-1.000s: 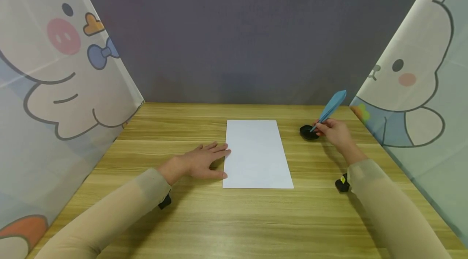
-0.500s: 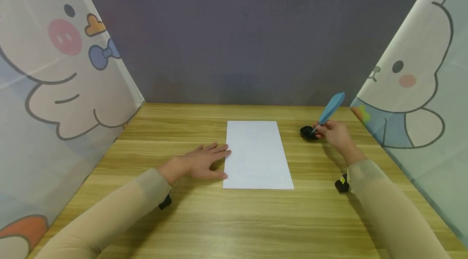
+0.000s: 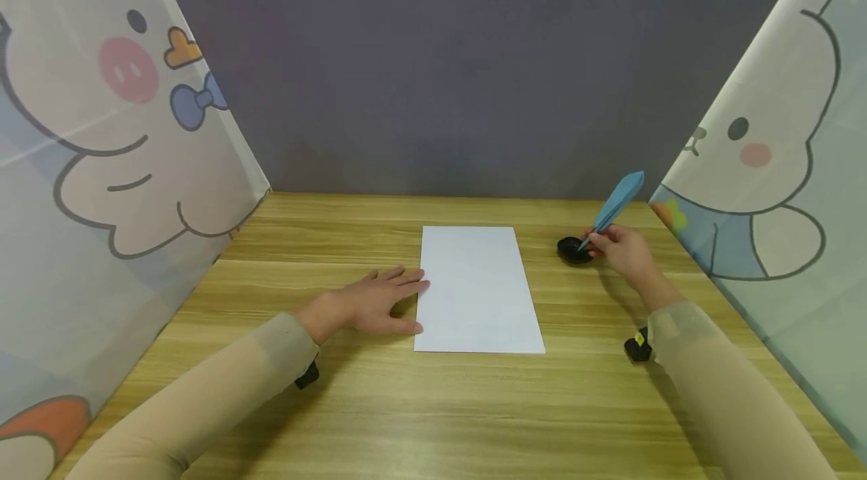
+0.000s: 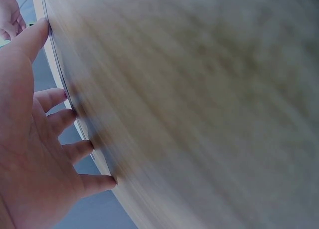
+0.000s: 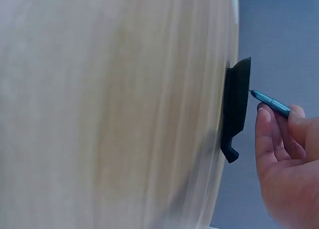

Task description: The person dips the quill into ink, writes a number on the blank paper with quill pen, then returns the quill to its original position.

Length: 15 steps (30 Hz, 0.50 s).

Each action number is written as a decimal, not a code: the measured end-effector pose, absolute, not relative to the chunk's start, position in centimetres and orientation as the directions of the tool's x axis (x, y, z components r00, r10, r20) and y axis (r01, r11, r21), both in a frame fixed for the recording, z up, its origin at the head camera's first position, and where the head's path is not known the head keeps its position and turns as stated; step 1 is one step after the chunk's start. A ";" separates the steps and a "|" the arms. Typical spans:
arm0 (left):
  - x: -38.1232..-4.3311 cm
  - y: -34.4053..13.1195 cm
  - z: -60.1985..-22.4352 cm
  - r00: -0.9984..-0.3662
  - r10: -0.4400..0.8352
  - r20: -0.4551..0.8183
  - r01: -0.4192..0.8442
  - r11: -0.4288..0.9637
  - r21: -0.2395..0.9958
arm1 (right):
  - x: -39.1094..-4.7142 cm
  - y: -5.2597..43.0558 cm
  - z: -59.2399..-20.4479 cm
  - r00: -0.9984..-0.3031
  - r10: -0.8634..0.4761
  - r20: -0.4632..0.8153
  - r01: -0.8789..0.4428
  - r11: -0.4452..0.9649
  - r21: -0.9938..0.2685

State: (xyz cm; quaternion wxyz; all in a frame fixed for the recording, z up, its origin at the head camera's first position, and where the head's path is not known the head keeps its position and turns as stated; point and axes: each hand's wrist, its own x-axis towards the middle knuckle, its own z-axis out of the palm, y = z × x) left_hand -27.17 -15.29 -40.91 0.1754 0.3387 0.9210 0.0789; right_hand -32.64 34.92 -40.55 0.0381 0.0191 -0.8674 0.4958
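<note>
A blue feather quill pen (image 3: 619,202) is pinched between the thumb and fingers of my right hand (image 3: 626,253). Its tip points down at a small round black dish (image 3: 573,250), and in the right wrist view the pen's point (image 5: 255,94) sits right at the rim of the dish (image 5: 236,102). My left hand (image 3: 379,303) lies spread with its fingertips on the left edge of a plain white sheet of paper (image 3: 477,290). From the left wrist, the hand (image 4: 35,134) shows straight, spread fingers touching the tabletop.
The wood-grain table (image 3: 433,412) reaches back to a dark grey panel (image 3: 460,66). Cartoon-printed cloths hang along its left (image 3: 61,254) and right (image 3: 806,299) sides. A black wrist device (image 3: 638,347) shows beneath the right sleeve.
The head view has shifted slightly. My right hand keeps the quill at the black dish with only a slight change in the pen's tilt. My left hand stays on the paper's edge.
</note>
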 end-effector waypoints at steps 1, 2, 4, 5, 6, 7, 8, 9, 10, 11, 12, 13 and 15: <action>-27.2 -15.3 -40.9 -0.710 0.650 -0.271 0.595 0.759 0.262 | -32.6 34.9 -40.5 -0.996 0.004 0.094 -0.079 0.501 -0.862; -27.2 -15.3 -40.9 -0.709 0.651 -0.271 0.596 0.759 0.264 | -32.6 35.0 -40.5 -0.995 0.003 0.101 -0.086 0.493 -0.866; -27.1 -15.3 -40.9 -0.708 0.653 -0.269 0.596 0.757 0.269 | -32.6 35.0 -40.5 -0.994 0.002 0.110 -0.096 0.480 -0.872; -27.1 -15.3 -40.8 -0.708 0.653 -0.270 0.595 0.757 0.270 | -32.5 35.0 -40.5 -0.993 0.003 0.115 -0.100 0.471 -0.877; -27.1 -15.3 -40.8 -0.708 0.654 -0.268 0.596 0.756 0.272 | -32.5 34.9 -40.4 -0.993 0.003 0.117 -0.103 0.462 -0.881; -27.1 -15.3 -40.8 -0.707 0.655 -0.266 0.596 0.755 0.273 | -32.5 34.8 -40.4 -0.993 0.005 0.119 -0.104 0.451 -0.886; -27.1 -15.3 -40.8 -0.707 0.656 -0.264 0.597 0.754 0.275 | -32.4 34.7 -40.3 -0.992 0.006 0.123 -0.108 0.437 -0.893; -27.1 -15.3 -40.8 -0.707 0.655 -0.267 0.597 0.755 0.273 | -32.4 34.6 -40.3 -0.992 0.007 0.126 -0.111 0.426 -0.898; -27.0 -15.3 -40.8 -0.706 0.655 -0.267 0.597 0.755 0.273 | -32.4 34.4 -40.2 -0.991 0.006 0.131 -0.117 0.411 -0.904; -27.0 -15.3 -40.7 -0.706 0.657 -0.266 0.598 0.753 0.274 | -32.4 34.2 -40.1 -0.991 0.004 0.134 -0.121 0.397 -0.910; -27.0 -15.3 -40.7 -0.705 0.658 -0.264 0.599 0.752 0.274 | -32.4 33.9 -39.9 -0.991 0.002 0.137 -0.125 0.394 -0.911; -27.0 -15.3 -40.7 -0.705 0.658 -0.264 0.599 0.752 0.274 | -32.5 33.6 -39.8 -0.990 -0.004 0.140 -0.130 0.390 -0.911; -27.0 -15.2 -40.7 -0.705 0.657 -0.266 0.599 0.753 0.272 | -32.6 32.8 -39.5 -0.990 -0.015 0.141 -0.135 0.394 -0.909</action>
